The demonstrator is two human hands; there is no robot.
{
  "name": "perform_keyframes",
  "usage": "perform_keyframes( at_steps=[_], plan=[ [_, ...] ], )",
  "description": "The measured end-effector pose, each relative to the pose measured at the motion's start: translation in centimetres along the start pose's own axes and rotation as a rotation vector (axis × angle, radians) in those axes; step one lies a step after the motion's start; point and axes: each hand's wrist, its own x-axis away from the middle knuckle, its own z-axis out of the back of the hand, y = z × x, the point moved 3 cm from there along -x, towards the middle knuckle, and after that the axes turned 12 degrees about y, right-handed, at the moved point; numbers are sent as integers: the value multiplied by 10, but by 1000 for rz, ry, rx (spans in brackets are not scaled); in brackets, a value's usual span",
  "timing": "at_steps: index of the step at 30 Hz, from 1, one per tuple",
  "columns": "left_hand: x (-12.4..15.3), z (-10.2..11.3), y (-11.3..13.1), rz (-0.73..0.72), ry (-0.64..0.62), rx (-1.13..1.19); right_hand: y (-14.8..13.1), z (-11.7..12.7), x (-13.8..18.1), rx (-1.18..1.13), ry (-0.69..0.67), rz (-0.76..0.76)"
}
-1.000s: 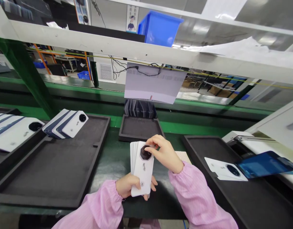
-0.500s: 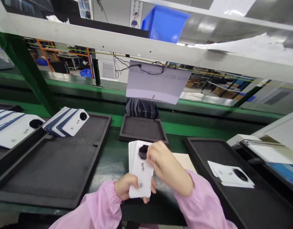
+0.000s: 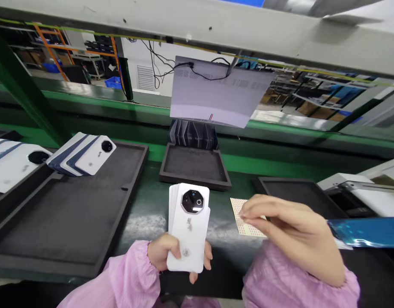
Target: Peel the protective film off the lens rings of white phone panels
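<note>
My left hand (image 3: 166, 252) is closed around a small fanned stack of white phone back covers (image 3: 180, 233), thumb on the front and fingers behind. The top cover has a black octagonal camera window (image 3: 192, 201) and small grey markings. To the right, my right hand (image 3: 290, 231) is closed in a pinch, its fingertips over a cream sheet of small reddish dots (image 3: 248, 231) on the dark green bench. Whatever sits between those fingertips is too small to make out.
On the left, a black tray (image 3: 78, 226) carries overlapping white covers (image 3: 96, 158); more covers (image 3: 17, 167) lie farther left. Ahead, a small black tray (image 3: 193, 164) has dark panels standing behind it. A black tray (image 3: 290, 194) and a shiny blue strip (image 3: 370, 232) are at right.
My right hand has moved right, from the top cover's camera window to the dotted sheet. My left hand still holds the stack. The view has tipped downward.
</note>
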Motion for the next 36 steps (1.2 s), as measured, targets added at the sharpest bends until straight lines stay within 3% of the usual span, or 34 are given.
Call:
perform_keyframes(
  at_steps=[4, 7, 18, 36],
  plan=[
    [-1, -1, -1, 52, 10, -10, 9, 4, 0, 93, 176, -87],
    [-1, -2, -2, 65, 18, -6, 14, -1, -1, 103, 206, -126],
    [-1, 0, -4, 62, 38, -32, 25, -40, -17, 54, -64, -211],
    [-1, -1, -5, 87, 56, -59, 32, -55, -17, 101, -92, -190]
  ],
)
